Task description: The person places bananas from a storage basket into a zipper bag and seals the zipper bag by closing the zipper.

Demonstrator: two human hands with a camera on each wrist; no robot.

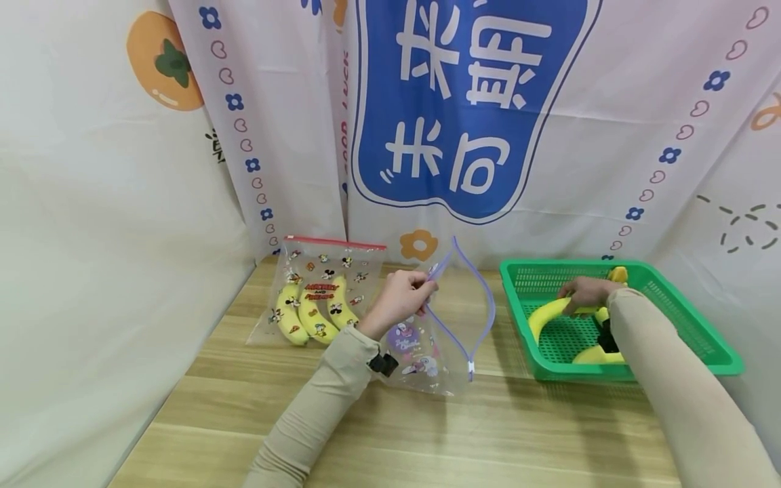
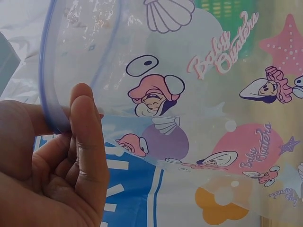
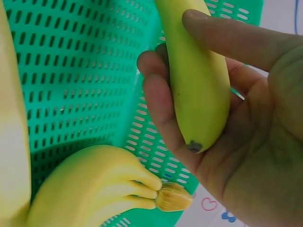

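Note:
My left hand (image 1: pixel 399 298) pinches the purple-edged rim of a clear zip bag (image 1: pixel 421 352) between thumb and fingers. The bag's mouth gapes toward the right, and cartoon shells are printed on its film (image 2: pixel 156 97). Over the green basket (image 1: pixel 531 366), my right hand (image 1: pixel 587 296) grips a single yellow banana (image 3: pixel 196 85), its fingers curled round it and the thumb lying along the top. A bunch of bananas (image 3: pixel 94 184) lies in the basket beneath that hand. Another banana (image 1: pixel 594 355) sits near the basket's front wall, partly hidden by the right wrist.
To the left, a clear zip bag with a red top edge (image 1: pixel 335 242) holds 3 bananas (image 1: pixel 314 315) and leans by the back curtain. A wooden table (image 1: pixel 427 440) carries everything. Printed cloth (image 1: pixel 305 135) hangs behind and at the sides.

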